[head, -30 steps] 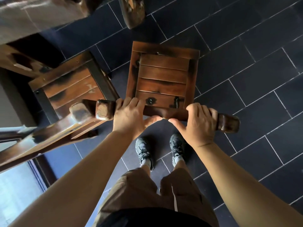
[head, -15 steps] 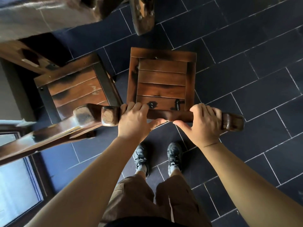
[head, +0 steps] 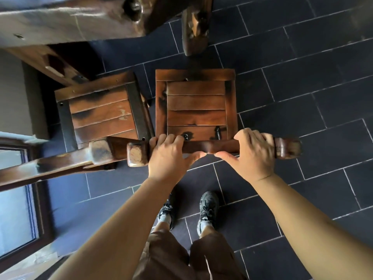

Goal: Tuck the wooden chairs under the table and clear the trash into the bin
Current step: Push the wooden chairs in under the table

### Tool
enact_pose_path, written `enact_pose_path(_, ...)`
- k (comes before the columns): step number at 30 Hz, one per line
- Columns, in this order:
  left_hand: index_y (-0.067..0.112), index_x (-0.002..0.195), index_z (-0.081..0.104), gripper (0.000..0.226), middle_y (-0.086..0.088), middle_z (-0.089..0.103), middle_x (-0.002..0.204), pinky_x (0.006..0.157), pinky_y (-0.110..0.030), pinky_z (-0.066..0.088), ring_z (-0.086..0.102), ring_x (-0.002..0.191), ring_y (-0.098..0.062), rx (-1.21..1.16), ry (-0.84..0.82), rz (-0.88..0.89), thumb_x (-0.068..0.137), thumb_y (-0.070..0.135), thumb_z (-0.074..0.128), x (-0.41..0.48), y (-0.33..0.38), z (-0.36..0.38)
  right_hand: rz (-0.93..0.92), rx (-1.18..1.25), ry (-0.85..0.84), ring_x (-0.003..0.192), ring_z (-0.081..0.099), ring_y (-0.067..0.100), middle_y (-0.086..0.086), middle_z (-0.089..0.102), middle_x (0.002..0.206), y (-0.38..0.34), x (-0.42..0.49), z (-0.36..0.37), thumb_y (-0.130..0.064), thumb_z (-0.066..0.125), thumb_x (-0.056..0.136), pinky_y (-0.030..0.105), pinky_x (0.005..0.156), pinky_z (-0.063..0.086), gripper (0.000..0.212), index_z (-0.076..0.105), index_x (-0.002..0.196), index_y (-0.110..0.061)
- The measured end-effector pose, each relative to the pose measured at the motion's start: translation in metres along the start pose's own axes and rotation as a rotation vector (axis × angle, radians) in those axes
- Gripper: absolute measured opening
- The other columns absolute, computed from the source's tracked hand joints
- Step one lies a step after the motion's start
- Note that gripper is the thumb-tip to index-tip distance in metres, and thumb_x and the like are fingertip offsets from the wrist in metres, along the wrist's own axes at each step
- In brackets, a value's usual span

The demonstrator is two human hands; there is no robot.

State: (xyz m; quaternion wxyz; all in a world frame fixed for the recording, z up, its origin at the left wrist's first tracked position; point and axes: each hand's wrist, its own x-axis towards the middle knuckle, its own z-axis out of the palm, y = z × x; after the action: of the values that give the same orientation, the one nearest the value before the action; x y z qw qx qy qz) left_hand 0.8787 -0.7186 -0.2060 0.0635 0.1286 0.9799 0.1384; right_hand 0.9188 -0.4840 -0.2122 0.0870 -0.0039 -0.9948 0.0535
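I have both hands clamped on the top rail point(head: 214, 145) of the wooden chair point(head: 195, 104) in front of me: my left hand point(head: 171, 156) near the rail's left end, my right hand point(head: 252, 152) near its right end, fingers curled over the far side and thumbs stretched toward each other underneath. The seat lies just beyond my knuckles, and its far edge has not gone under the table point(head: 70, 19), whose thick leg point(head: 194, 27) stands just past that edge. Just left of my left hand sits a second chair point(head: 101, 112), angled, its back rail touching or nearly touching mine. I take this as the tucking step, partly done. Next I should push straight forward, steering the seat clear of the leg and the neighbouring chair. No trash or bin is in sight.
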Motion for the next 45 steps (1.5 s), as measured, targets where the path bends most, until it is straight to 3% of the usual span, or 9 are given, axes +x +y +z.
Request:
enact_pose_path(8, 0.014, 0.085, 0.066, 0.069, -0.004, 0.066, 0.082, 0.088, -0.044, 0.041, 0.059, 0.085, -0.031, 0.026, 0.036, -0.102, 0.076, 0.080, 0.048, 0.009, 0.013, 0.004, -0.099, 0.016, -0.007, 0.074, 0.058, 0.031, 0.006, 0.059, 0.078, 0.016, 0.030, 0.003, -0.085, 0.038, 0.082, 0.044, 0.078, 0.040, 0.077, 0.055, 0.087, -0.010)
enact_pose_path(15, 0.015, 0.092, 0.068, 0.075, -0.002, 0.070, 0.091, 0.092, -0.045, 0.040, 0.058, 0.094, -0.030, 0.040, 0.015, -0.189, 0.076, 0.085, 0.043, 0.016, 0.020, 0.006, -0.165, 0.051, -0.025, 0.076, 0.058, 0.031, 0.006, 0.060, 0.081, 0.025, 0.052, 0.007, -0.086, 0.035, 0.082, 0.044, 0.079, 0.039, 0.078, 0.056, 0.088, -0.011)
enact_pose_path(27, 0.014, 0.094, 0.068, 0.080, -0.004, 0.071, 0.096, 0.092, -0.045, 0.034, 0.057, 0.097, -0.031, 0.022, 0.028, -0.257, 0.074, 0.084, 0.033, 0.030, 0.029, 0.003, -0.240, 0.065, -0.034, 0.076, 0.058, 0.029, 0.005, 0.060, 0.082, 0.034, 0.079, 0.013, -0.086, 0.044, 0.077, 0.042, 0.080, 0.037, 0.076, 0.054, 0.090, -0.012)
enact_pose_path(32, 0.016, 0.091, 0.068, 0.079, -0.002, 0.069, 0.093, 0.088, -0.046, 0.041, 0.056, 0.094, -0.029, 0.020, 0.024, -0.251, 0.075, 0.085, 0.033, 0.037, 0.023, 0.005, -0.232, 0.056, -0.058, 0.077, 0.059, 0.029, 0.006, 0.061, 0.083, 0.033, 0.086, 0.015, -0.086, 0.047, 0.076, 0.043, 0.081, 0.040, 0.075, 0.054, 0.091, -0.012)
enact_pose_path(36, 0.019, 0.094, 0.069, 0.081, 0.001, 0.069, 0.093, 0.090, -0.043, 0.031, 0.057, 0.094, -0.027, 0.059, 0.010, -0.251, 0.073, 0.088, 0.031, 0.046, 0.015, 0.002, -0.216, 0.081, -0.036, 0.074, 0.058, 0.029, 0.004, 0.060, 0.081, 0.027, 0.094, 0.018, -0.084, 0.055, 0.073, 0.043, 0.078, 0.039, 0.076, 0.055, 0.089, -0.010)
enact_pose_path(41, 0.016, 0.085, 0.068, 0.078, -0.002, 0.068, 0.083, 0.086, -0.045, 0.034, 0.058, 0.084, -0.030, 0.064, 0.063, -0.229, 0.074, 0.087, 0.037, 0.056, 0.011, 0.004, -0.207, 0.094, -0.022, 0.074, 0.059, 0.028, 0.003, 0.061, 0.081, 0.026, 0.103, 0.021, -0.084, 0.054, 0.074, 0.043, 0.079, 0.040, 0.075, 0.055, 0.090, -0.011)
enact_pose_path(45, 0.019, 0.091, 0.069, 0.078, 0.000, 0.069, 0.092, 0.088, -0.045, 0.031, 0.058, 0.093, -0.030, 0.068, 0.039, -0.214, 0.075, 0.086, 0.033, 0.068, 0.008, -0.003, -0.194, 0.139, -0.039, 0.074, 0.059, 0.027, 0.003, 0.061, 0.081, 0.023, 0.116, 0.019, -0.082, 0.055, 0.072, 0.043, 0.079, 0.041, 0.073, 0.054, 0.089, -0.012)
